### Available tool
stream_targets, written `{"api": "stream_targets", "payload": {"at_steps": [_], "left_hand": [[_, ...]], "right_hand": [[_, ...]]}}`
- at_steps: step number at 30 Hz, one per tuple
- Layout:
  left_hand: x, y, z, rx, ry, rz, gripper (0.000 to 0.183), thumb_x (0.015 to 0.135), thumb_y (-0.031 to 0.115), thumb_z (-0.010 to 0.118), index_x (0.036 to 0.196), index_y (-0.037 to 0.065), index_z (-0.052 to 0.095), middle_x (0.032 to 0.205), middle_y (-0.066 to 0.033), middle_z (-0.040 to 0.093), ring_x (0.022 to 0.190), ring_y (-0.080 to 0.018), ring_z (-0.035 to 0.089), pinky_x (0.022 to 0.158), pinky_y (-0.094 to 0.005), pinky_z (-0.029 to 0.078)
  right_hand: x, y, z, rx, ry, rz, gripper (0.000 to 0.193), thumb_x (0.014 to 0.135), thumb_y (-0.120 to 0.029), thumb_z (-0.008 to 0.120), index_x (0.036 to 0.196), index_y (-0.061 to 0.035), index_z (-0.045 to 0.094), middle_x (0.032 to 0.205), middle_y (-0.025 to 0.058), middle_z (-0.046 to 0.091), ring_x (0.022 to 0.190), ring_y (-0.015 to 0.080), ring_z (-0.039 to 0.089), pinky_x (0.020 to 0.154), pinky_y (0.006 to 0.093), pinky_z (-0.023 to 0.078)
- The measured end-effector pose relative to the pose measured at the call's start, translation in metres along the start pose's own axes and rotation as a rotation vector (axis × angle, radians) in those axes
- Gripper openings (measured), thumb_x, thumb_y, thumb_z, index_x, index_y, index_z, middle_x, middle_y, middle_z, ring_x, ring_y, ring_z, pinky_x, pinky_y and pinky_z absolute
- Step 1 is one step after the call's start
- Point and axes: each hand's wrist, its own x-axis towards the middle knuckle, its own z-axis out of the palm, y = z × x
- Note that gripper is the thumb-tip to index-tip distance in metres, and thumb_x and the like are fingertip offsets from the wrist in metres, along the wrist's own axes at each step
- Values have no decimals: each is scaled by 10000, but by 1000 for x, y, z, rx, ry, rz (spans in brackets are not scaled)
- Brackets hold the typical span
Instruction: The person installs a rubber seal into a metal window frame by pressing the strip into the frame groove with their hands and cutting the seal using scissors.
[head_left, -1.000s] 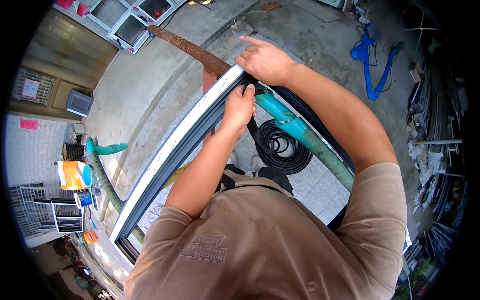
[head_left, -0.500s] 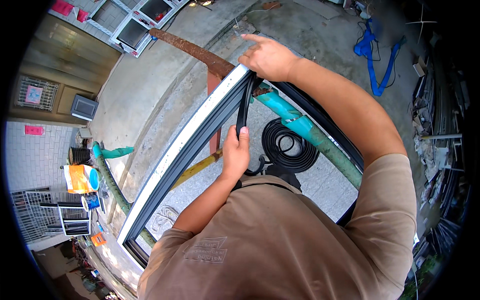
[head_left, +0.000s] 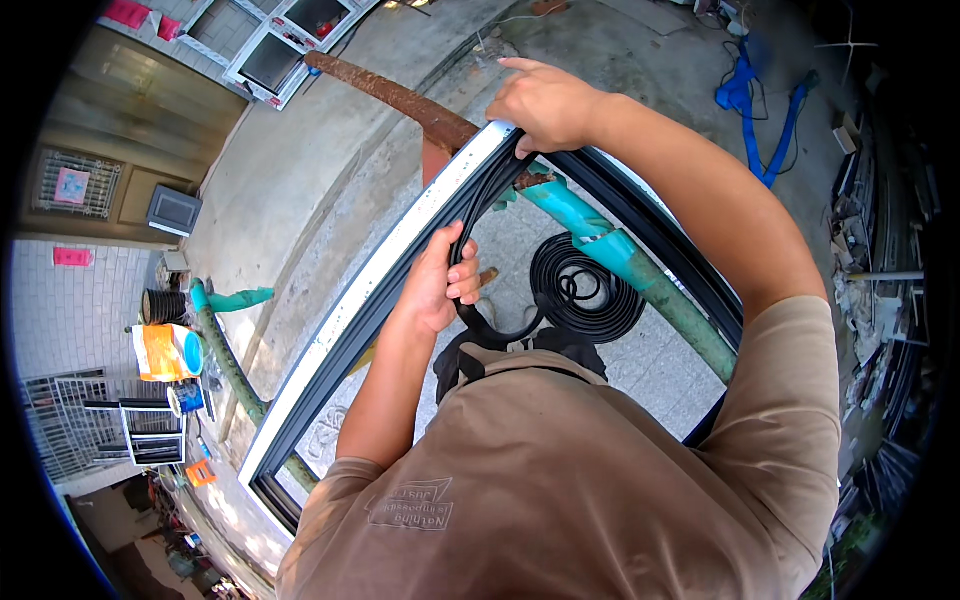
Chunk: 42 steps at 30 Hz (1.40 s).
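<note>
Now clutching the black strip (head_left: pixel 478 321) at ten o'clock, left hand (head_left: pixel 432 285) curled fully round it, just swung up and leftward, so running strip closer alongside the grooved side of the white-edged frame (head_left: pixel 376 280). Clasping that frame's corner at one o'clock with right hand (head_left: pixel 540 105), thumb inside by the strip, firmness impossible to tell. Looping slack down toward six, then across to the black coil (head_left: pixel 620 305) at three, flat on pale floor (head_left: pixel 660 380). Farther off, at two: blue strap-like length (head_left: pixel 739 94).
</note>
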Motion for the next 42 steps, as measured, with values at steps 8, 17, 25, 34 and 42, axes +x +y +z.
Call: {"api": "stream_targets", "payload": {"at_steps": [8, 17, 25, 34, 42], "left_hand": [[3, 0, 6, 48, -1, -59, 450, 1132, 560, 626, 918, 167, 574, 597, 105, 365, 453, -64, 300, 527, -296, 328], [6, 7, -6, -97, -42, -43, 445, 1120, 566, 630, 920, 174, 569, 596, 102, 371, 457, -78, 297, 550, -304, 331], [4, 3, -1, -102, -40, -65, 443, 1139, 551, 613, 908, 176, 561, 601, 113, 352, 464, -58, 299, 516, -281, 313], [6, 6, 0, -137, -38, -54, 443, 1138, 554, 611, 919, 173, 553, 601, 113, 349, 461, -61, 290, 527, -277, 319], [7, 5, 0, -176, -37, -67, 436, 1131, 550, 618, 916, 176, 556, 601, 114, 350, 463, -62, 296, 528, -279, 315]], "right_hand": [[10, -6, -13, -76, -105, 31, 377, 786, -307, 965, 1068, -93, 834, 1048, 117, 846, 1182, 329, 786, 1408, 539, 268], [22, -25, 0, -27, -90, 4, 563, 721, -383, 1014, 1167, -102, 817, 1180, 106, 842, 1224, 321, 777, 1397, 523, 291], [34, -27, -12, -80, -201, 1, 535, 734, -421, 1006, 1122, -97, 832, 1085, 125, 853, 1194, 337, 787, 1346, 497, 365], [29, -35, 3, -5, -98, -11, 562, 726, -450, 1010, 1102, -84, 808, 1074, 128, 850, 1137, 354, 793, 1306, 498, 400], [45, -44, -2, -122, -210, -84, 563, 718, -488, 1005, 1078, -93, 829, 1063, 110, 849, 1117, 334, 795, 1213, 485, 469]]}}
